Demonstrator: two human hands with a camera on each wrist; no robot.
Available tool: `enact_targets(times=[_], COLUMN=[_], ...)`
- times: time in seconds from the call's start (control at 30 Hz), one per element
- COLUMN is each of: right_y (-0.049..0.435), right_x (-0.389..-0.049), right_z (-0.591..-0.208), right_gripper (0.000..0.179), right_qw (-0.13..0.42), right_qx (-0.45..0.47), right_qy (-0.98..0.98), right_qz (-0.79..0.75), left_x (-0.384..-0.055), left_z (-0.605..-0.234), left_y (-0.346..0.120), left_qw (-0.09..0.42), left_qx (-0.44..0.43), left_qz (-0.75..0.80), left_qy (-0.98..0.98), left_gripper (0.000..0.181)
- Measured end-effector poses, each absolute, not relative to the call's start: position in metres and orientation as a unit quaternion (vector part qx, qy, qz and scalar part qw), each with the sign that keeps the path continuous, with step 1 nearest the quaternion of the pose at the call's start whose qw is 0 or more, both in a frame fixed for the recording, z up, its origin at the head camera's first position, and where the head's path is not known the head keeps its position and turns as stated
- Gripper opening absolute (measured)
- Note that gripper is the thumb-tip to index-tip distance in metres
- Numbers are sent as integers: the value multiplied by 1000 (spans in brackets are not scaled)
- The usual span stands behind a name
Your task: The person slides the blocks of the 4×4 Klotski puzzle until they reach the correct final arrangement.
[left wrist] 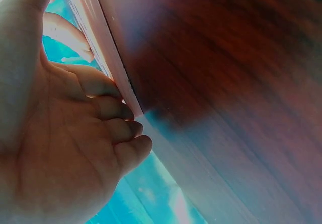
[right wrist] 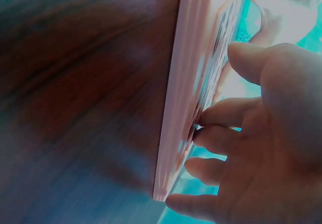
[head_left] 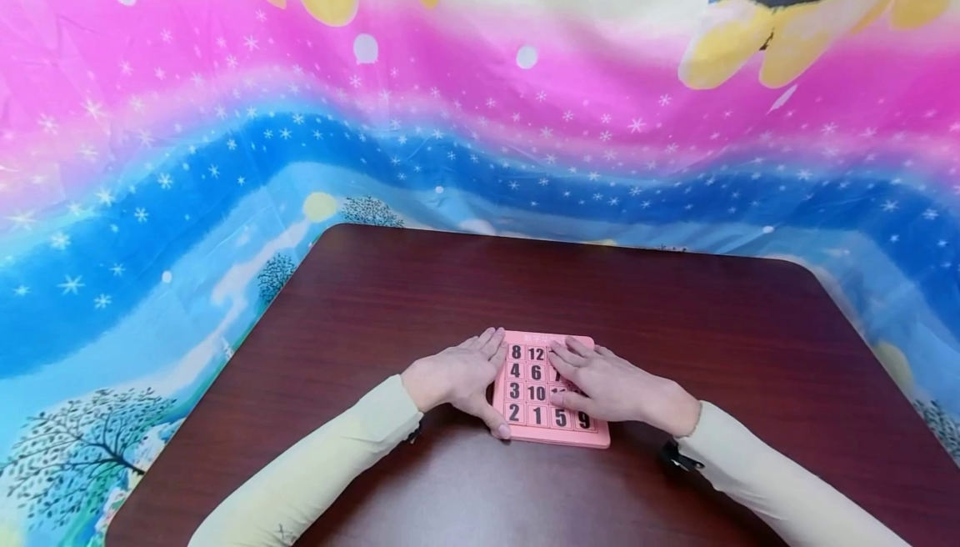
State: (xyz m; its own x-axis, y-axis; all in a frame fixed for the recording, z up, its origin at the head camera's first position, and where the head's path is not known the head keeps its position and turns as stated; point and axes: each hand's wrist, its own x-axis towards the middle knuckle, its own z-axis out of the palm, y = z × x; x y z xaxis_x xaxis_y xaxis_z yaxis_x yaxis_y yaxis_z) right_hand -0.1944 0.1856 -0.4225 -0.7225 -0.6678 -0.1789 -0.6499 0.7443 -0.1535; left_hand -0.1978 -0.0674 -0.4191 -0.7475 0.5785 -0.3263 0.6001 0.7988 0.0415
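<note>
A pink number slide puzzle [head_left: 536, 393] lies flat on the table, its square tiles printed with black numbers. My left hand [head_left: 461, 376] rests along its left side, fingers extended toward the far corner and thumb at the near left corner. Over the right part of the tiles lies my right hand [head_left: 626, 384], fingers spread and covering several numbers. In the left wrist view, fingertips of the left hand [left wrist: 75, 133] are right at the side of the puzzle [left wrist: 103, 38]. The right wrist view shows the right hand [right wrist: 261, 133] with fingertips at the puzzle's numbered face [right wrist: 224, 38].
The dark reddish-brown wooden table [head_left: 420, 280] has rounded far corners. Behind it hangs a pink and blue cloth [head_left: 465, 113] with snowflakes and trees. Both forearms wear pale sleeves [head_left: 322, 464], and a small black device [head_left: 682, 457] sits under the right wrist.
</note>
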Motion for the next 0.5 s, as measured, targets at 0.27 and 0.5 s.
enact_targets(times=[0.27,0.5], right_y=[191,193], right_x=[-197,-200], right_z=[-422,-423], right_gripper=[70,75], right_qw=[115,129], right_qx=[-362,-367], right_qy=[924,920], right_qz=[-41,-45], left_x=[-199,-198], left_z=[-420,-418], left_y=[-66,-67], left_qw=[165,165], left_qx=[315,316], left_qz=[-31,-31], left_qy=[934,934], left_gripper=[131,133])
